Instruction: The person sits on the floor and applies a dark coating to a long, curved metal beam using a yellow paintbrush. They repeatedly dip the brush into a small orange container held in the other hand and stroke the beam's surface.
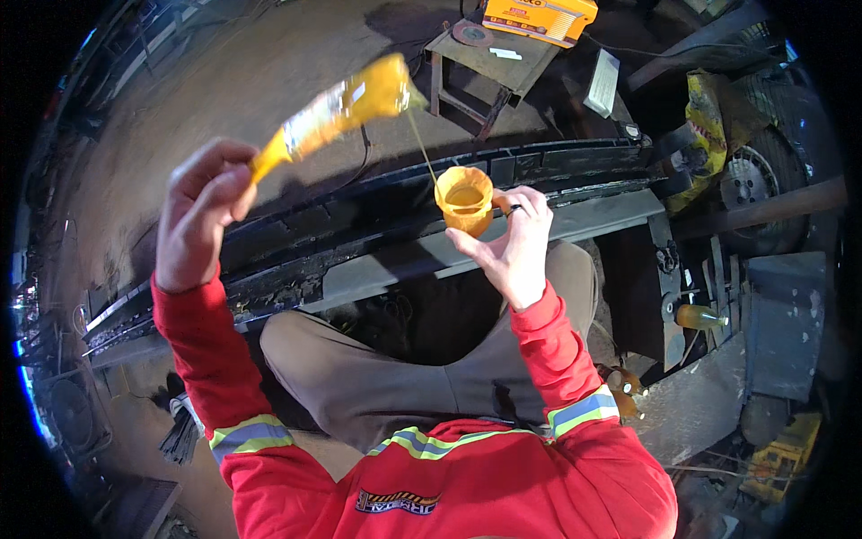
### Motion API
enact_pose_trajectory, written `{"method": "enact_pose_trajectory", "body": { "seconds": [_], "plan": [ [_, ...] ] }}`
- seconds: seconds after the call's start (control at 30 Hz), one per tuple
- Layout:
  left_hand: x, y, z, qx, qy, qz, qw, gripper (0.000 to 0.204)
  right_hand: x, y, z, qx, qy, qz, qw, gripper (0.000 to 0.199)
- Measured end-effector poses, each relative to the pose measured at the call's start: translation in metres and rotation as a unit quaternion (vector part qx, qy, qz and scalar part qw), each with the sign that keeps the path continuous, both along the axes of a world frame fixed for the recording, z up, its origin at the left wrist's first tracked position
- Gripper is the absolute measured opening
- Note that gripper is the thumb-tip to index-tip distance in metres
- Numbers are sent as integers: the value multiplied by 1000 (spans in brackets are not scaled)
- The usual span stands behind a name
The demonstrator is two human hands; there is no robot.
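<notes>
My left hand (pixel 208 202) is closed around the narrow end of a long yellow object (pixel 334 112) with a printed label. It widens toward its far end and is tilted up to the right; blur hides whether it is a bottle, a pouch or a brush. From the far end a thin thread of liquid (pixel 422 142) runs down to the rim of a small orange-yellow cup (pixel 465 216). Thumb and fingers of my right hand (pixel 514 242) grip that cup from its right side. Inside it, a yellowish liquid shows.
Across my knees' front runs a long black metal beam (pixel 377 260). Beyond it stands a small metal table (pixel 489 67) bearing an orange box (pixel 540 20) and a disc (pixel 472 34). A wheel (pixel 750 189) and a bottle of amber liquid (pixel 700 316) are at right.
</notes>
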State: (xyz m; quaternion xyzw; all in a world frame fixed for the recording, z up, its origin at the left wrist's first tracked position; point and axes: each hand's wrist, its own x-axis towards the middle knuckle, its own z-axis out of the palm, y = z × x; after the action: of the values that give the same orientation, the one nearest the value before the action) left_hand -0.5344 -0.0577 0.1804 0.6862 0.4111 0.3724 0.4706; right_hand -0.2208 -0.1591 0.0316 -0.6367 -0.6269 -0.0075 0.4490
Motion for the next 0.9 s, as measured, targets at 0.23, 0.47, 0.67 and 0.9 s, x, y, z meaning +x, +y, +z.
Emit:
{"method": "enact_pose_trajectory", "body": {
  "seconds": [0.23,0.47,0.67,0.9],
  "plan": [
    [4,13,70,102,69,-37,992,47,-16,-2,-20,-17,32,29,999,60],
    [28,-13,4,17,72,-40,996,18,-8,0,-11,22,28,21,999,62],
    [35,-23,-74,-67,87,-58,992,11,5,10,1,36,37,7,999,63],
    [30,-8,-81,-112,95,-41,988,15,70,18,-6,15,142,-101,985,65]
  ]
}}
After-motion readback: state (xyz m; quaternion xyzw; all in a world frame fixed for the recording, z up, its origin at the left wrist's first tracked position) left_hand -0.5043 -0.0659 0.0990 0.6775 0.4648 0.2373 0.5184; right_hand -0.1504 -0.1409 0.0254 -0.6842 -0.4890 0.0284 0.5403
